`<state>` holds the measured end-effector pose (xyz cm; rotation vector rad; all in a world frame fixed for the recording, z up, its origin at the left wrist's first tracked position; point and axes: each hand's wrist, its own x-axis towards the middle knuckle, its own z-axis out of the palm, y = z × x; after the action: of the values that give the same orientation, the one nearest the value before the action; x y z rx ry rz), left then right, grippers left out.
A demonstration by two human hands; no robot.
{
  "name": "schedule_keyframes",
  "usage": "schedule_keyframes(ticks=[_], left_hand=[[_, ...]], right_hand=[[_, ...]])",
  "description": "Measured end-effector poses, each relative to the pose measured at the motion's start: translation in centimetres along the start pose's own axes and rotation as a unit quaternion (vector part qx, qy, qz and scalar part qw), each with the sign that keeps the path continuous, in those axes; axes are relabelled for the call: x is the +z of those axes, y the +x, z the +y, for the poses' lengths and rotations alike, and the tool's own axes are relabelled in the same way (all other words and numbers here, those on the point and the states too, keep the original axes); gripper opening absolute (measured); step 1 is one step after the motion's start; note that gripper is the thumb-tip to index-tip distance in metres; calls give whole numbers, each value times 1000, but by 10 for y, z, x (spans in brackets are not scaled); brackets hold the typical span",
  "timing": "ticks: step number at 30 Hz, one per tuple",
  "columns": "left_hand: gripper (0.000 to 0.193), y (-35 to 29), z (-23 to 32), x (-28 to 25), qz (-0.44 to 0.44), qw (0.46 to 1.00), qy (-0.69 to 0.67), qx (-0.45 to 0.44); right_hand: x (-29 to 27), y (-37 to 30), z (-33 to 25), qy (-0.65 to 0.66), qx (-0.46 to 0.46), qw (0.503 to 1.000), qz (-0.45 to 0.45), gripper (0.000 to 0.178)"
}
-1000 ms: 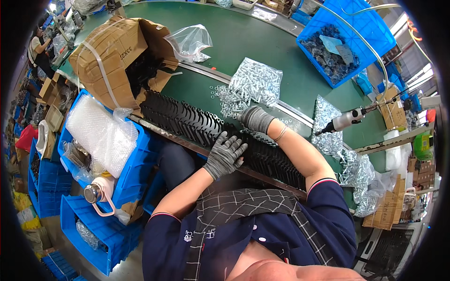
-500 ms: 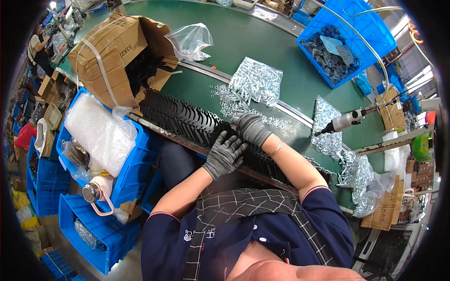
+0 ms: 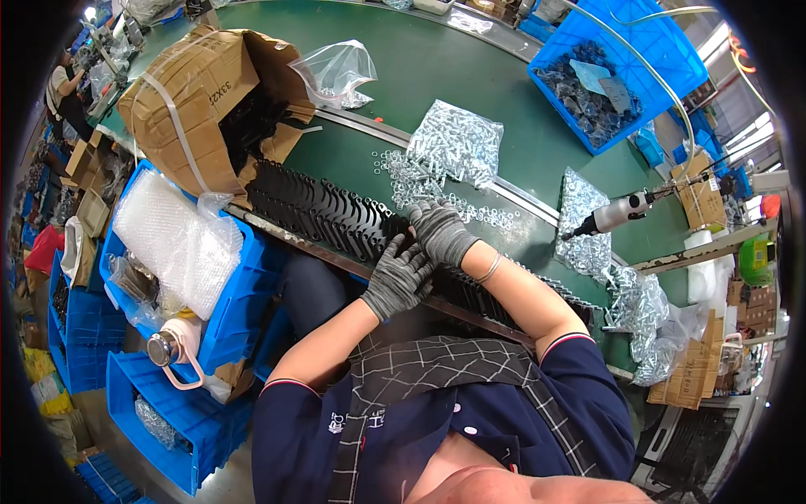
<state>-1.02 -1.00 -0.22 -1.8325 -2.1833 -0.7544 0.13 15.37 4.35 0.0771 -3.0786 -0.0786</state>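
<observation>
Green worktable (image 3: 470,76), row of black parts (image 3: 319,206) running ten to four o'clock, left hand (image 3: 395,277) and right hand (image 3: 442,235) over it, fingers half-curled, any grip I cannot tell, silver rings (image 3: 411,181) at twelve.

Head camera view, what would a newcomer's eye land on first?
Probably the long row of black curved parts along the near edge of the green bench, with the grey-gloved left hand and right hand close together over it. Next come the open brown cardboard box at the row's left end and the blue plastic bin of dark pieces at the upper right.
</observation>
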Motion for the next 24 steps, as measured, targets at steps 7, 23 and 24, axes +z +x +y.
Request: schedule_keyframes(ticks=[7,23,24], left_hand=[[46,0,0,-1,15,1000,-2,0],[48,-6,-1,4,11,1000,-4,-7],[49,-8,-1,5,22,1000,-4,-9]], right_hand=[[-10,6,-3,-15,8,996,-91,45],[-44,21,-8,-11,33,983,-179,42],[-52,27,-9,9,47,966,-256,41]])
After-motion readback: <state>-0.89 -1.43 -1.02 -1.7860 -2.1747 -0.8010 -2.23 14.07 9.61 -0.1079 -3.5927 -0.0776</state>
